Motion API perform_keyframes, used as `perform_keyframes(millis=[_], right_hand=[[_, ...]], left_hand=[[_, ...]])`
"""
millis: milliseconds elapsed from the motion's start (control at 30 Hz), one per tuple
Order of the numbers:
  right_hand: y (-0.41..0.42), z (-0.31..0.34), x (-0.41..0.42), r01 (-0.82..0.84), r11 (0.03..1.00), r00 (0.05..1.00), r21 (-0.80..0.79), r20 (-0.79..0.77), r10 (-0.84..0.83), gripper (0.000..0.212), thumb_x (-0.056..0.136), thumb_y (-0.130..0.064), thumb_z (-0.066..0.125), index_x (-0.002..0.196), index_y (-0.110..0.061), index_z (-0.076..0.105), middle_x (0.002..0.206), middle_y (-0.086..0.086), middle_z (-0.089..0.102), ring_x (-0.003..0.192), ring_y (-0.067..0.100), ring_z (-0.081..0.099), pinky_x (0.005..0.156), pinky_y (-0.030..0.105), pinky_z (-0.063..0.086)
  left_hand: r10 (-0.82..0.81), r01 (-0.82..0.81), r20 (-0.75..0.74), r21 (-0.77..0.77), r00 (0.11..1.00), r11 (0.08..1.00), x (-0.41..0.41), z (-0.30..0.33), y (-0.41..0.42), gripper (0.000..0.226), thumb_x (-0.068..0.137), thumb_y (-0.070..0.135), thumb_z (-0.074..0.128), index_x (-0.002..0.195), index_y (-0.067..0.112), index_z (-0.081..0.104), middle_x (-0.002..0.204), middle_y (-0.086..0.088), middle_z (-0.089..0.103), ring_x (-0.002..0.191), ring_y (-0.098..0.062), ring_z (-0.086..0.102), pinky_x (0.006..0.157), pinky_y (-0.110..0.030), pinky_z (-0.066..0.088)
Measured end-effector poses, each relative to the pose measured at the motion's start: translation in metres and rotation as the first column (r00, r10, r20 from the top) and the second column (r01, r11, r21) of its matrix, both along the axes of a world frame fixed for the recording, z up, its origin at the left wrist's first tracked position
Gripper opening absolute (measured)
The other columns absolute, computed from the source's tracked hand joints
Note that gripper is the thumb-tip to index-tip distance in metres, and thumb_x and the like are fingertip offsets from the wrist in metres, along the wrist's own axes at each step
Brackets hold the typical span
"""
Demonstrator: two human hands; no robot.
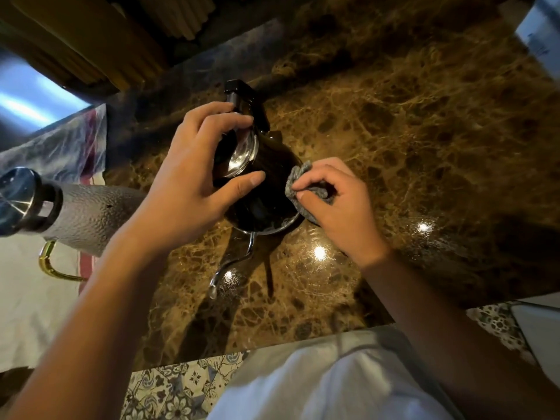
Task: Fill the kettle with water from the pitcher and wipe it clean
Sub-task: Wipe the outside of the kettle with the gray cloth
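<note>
One black kettle [260, 183] mid-desk [424, 131], likely heavy with water, glossy and slippery. Left hand [188, 177] fingers clamp its lid rim; right hand [339, 201] fingers pinch soft grey cloth [298, 174] against its side. Pitcher [85, 216] stands left.

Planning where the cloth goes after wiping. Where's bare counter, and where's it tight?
Free: the marble counter right of and behind the kettle, and the front strip right of its spout. Crowded: the left side, where the pitcher stands on a towel beside the left hand; the right hand presses the cloth to the kettle.
</note>
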State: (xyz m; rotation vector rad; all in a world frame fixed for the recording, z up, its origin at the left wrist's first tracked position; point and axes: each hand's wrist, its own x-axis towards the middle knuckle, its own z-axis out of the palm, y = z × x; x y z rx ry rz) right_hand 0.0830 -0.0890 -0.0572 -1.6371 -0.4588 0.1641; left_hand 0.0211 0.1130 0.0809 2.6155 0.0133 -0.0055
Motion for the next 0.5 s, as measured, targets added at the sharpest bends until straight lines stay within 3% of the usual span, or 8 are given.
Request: perform_keyframes(millis=[167,367,500], right_hand=[[-0.004,-0.014,-0.012,0.02,0.996,1.0,-0.087,-0.003,-0.02,0.016,0.086,-0.007,0.077,0.089,-0.022,0.074,0.106,-0.02,0.059,0.105,0.007,0.065,0.091,0.029,0.054],[-0.009,-0.01,-0.002,0.027,0.993,0.999,-0.111,-0.03,-0.03,0.02,0.088,-0.006,0.077,0.09,-0.025,0.072,0.105,-0.014,0.063,0.103,0.004,0.065,0.093,0.027,0.054],[-0.011,0.0,0.027,0.232,0.973,0.955,-0.01,-0.187,-0.229,0.026,0.09,-0.013,0.077,0.089,-0.038,0.07,0.111,-0.003,0.071,0.101,0.01,0.071,0.092,0.034,0.061]], left_hand=[[0.061,-0.059,-0.046,0.048,0.997,0.997,0.003,0.006,-0.007,0.069,0.092,0.062,0.06,0.151,0.033,0.038,0.159,0.003,0.029,0.148,-0.018,0.031,0.116,-0.049,0.043],[0.167,-0.167,0.009,0.125,0.986,0.978,0.01,0.002,-0.021,0.075,0.089,0.06,0.061,0.153,0.03,0.035,0.16,-0.001,0.029,0.146,-0.022,0.034,0.115,-0.045,0.043],[0.016,-0.015,-0.08,0.006,0.997,1.0,0.01,0.009,0.001,0.077,0.084,0.068,0.064,0.15,0.038,0.039,0.162,0.005,0.027,0.151,-0.019,0.03,0.116,-0.051,0.042]])
